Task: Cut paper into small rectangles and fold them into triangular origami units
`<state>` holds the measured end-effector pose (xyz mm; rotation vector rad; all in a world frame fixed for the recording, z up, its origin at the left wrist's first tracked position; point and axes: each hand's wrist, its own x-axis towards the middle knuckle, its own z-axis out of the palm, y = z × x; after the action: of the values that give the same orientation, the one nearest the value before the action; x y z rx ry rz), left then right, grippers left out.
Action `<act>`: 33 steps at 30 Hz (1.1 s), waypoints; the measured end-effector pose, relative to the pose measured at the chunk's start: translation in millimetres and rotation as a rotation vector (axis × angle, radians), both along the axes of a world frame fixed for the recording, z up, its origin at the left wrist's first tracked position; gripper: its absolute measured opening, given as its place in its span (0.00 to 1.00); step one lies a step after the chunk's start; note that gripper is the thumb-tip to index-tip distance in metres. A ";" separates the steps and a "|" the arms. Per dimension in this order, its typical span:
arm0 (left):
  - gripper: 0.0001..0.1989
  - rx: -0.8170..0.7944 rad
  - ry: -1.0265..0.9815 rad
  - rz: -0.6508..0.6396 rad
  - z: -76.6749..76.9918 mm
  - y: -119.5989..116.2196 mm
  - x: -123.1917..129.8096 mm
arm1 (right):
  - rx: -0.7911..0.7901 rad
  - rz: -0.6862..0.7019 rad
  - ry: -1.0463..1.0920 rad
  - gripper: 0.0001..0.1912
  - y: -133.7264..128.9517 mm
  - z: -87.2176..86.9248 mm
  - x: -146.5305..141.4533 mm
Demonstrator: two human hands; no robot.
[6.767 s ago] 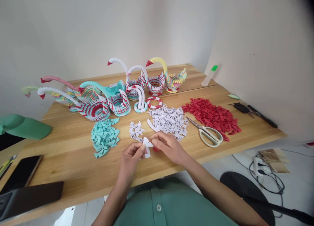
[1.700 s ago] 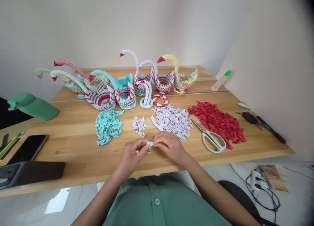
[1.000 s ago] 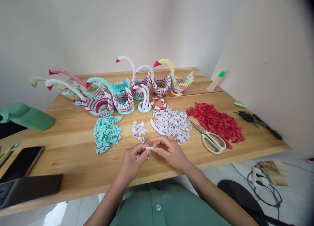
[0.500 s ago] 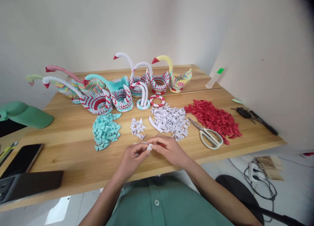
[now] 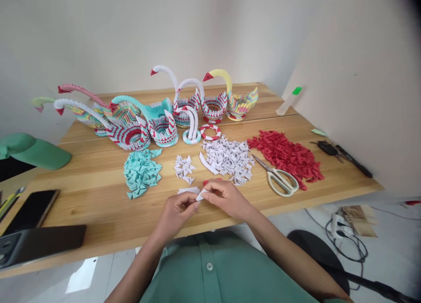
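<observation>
Unfolded into a winged shape in the oldest frame, the folded white paper piece (image 5: pixel 201 195) is now a small, narrow wedge, slanting up to the right between the person's fingertips. It sits at the meeting point of both hands, over the near part of the wooden table (image 5: pixel 112 219). The left hand (image 5: pixel 178 209) pinches its lower end between thumb and forefinger, the other fingers curled in; the right hand (image 5: pixel 228 199) grips the upper end from the opposite side, also with thumb and forefinger — so the piece bridges the small gap between them.

Just beyond the left fingers lie flat white paper slips (image 5: pixel 188 190), partly hidden by the hand. Something red (image 5: pixel 211 180) shows behind the right hand, too covered to make out. Farther from the hands are a small cluster of white folded pieces (image 5: pixel 184 168) and a larger white pile (image 5: pixel 229 158), with a curved white strip (image 5: pixel 208 164) along its left edge. Scissors (image 5: pixel 270 170) rest to the right — between the right hand and a red pile (image 5: pixel 288 157).
</observation>
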<state>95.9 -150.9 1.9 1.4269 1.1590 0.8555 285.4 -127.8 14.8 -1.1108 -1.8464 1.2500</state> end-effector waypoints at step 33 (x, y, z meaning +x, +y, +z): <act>0.08 1.120 0.384 0.077 1.8 -2.7 -2.0 | -0.242 -0.008 0.186 0.21 0.4 -3.7 -3.7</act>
<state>93.9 -153.6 3.6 2.5443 1.0249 1.4379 281.7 -127.4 11.1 -1.0842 -1.5829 1.5477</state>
